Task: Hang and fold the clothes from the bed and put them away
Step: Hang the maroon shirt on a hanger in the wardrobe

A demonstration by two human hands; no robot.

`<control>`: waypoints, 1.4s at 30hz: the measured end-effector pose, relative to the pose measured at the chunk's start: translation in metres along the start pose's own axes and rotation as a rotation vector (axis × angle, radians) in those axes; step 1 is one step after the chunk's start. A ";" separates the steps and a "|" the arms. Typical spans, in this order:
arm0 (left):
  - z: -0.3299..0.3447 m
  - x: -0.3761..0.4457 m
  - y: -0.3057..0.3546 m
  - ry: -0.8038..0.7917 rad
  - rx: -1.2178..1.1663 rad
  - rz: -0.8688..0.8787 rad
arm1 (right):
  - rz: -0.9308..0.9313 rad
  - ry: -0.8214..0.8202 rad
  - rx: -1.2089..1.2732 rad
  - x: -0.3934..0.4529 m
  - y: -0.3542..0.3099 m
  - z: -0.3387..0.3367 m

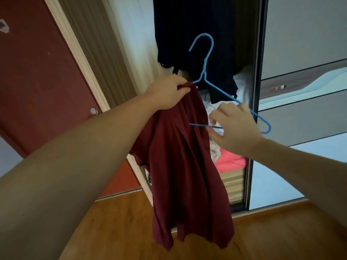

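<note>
A dark red shirt [185,175] hangs down in front of the open wardrobe. My left hand [167,91] grips its bunched top edge, right where one arm of a blue wire hanger [206,59] goes into the cloth. The hanger tilts, its hook pointing up and its other arm sloping down to the right. My right hand [232,128] holds the hanger, fingers curled round its sloping arm and its bottom bar, beside the shirt.
The wardrobe stands open behind the shirt, with dark garments [187,34] hanging inside and white and pink clothes [231,160] piled on a shelf. A sliding wardrobe door [300,44] is at the right, a red-brown room door [37,81] at the left, wooden floor [112,231] below.
</note>
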State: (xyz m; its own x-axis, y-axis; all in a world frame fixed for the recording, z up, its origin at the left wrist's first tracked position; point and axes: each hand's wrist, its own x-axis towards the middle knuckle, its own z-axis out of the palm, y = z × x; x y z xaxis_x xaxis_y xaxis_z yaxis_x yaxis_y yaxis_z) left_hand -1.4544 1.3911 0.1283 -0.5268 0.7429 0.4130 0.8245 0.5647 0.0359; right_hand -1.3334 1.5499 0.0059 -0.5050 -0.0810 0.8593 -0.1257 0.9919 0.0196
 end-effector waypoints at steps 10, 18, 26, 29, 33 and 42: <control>-0.026 -0.025 -0.012 0.126 -0.225 0.046 | 0.665 -0.653 0.421 -0.019 -0.023 0.062; -0.046 -0.060 -0.063 0.161 -0.329 -0.065 | 0.719 -0.578 0.373 -0.024 -0.011 0.079; -0.046 -0.093 -0.103 0.126 -0.505 -0.263 | 0.456 -0.542 0.263 -0.009 0.029 0.061; -0.047 -0.100 -0.110 0.076 -0.424 -0.287 | 0.444 -0.619 0.284 0.001 0.036 0.053; -0.044 -0.104 -0.119 -0.016 -0.124 -0.218 | 0.506 -0.573 0.252 0.023 0.036 0.042; -0.026 -0.095 -0.116 0.054 -0.290 -0.342 | 0.671 -0.456 0.473 0.078 0.013 0.018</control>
State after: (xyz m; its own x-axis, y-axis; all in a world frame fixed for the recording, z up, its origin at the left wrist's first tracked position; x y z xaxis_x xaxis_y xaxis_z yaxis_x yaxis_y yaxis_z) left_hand -1.4950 1.2455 0.1088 -0.7740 0.5066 0.3798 0.6326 0.6447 0.4293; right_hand -1.3893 1.5548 0.0639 -0.8710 0.3638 0.3300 0.0303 0.7104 -0.7032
